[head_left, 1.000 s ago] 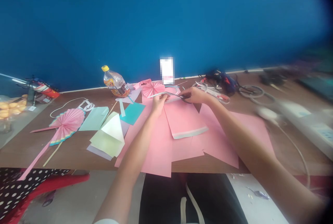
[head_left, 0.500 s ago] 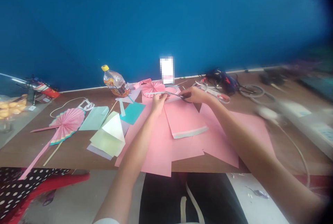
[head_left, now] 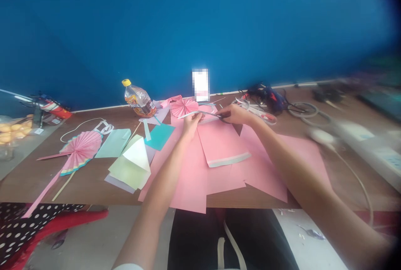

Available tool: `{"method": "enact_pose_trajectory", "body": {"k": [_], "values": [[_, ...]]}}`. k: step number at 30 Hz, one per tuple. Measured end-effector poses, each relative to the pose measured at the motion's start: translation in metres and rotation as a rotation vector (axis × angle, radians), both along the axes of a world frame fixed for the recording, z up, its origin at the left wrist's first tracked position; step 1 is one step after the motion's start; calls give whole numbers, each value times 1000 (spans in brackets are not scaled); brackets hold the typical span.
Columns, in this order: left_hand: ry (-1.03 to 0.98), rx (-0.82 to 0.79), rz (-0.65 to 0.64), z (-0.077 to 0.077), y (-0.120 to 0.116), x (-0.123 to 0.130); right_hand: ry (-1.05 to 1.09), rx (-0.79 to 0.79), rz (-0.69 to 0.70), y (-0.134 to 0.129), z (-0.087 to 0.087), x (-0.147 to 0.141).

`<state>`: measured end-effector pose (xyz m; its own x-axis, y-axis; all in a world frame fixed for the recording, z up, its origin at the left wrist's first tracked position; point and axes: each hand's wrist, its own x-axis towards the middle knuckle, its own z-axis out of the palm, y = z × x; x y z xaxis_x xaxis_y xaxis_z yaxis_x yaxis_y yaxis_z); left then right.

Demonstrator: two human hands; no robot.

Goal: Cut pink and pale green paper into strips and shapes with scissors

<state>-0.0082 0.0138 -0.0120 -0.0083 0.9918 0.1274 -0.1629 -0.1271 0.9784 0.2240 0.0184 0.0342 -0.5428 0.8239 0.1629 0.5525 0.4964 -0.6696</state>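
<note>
My left hand (head_left: 191,124) is closed, pinching the far edge of a pink sheet of paper (head_left: 221,142) with a pale strip along its near edge. A narrow white paper strip (head_left: 185,115) sticks out to the left of those fingers. My right hand (head_left: 233,115) grips dark-handled scissors (head_left: 210,113), their blades pointing left at the sheet's far edge, close to my left fingertips. How far the blades are apart is too small to tell. Just behind my left hand lies a pink pleated paper fan (head_left: 184,107). Larger pink sheets (head_left: 191,182) lie under both arms.
To the left are a pleated fan with paper tails (head_left: 82,149), pale green paper (head_left: 130,169), teal paper (head_left: 159,136) and a yellow-capped bottle (head_left: 139,100). Coiled cable (head_left: 302,110) and a white power strip (head_left: 369,149) lie to the right. A blue wall (head_left: 200,31) rises behind.
The white strip's free end has dropped slightly and now bends downward to the left. Both hands and the scissors stay almost in place.
</note>
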Motion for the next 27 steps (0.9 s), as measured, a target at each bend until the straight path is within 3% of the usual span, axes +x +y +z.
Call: {"method": "enact_pose_trajectory", "body": {"k": [27], "values": [[-26,0,38,15,-10,2,-36,73,-41,0,2,6]]}}
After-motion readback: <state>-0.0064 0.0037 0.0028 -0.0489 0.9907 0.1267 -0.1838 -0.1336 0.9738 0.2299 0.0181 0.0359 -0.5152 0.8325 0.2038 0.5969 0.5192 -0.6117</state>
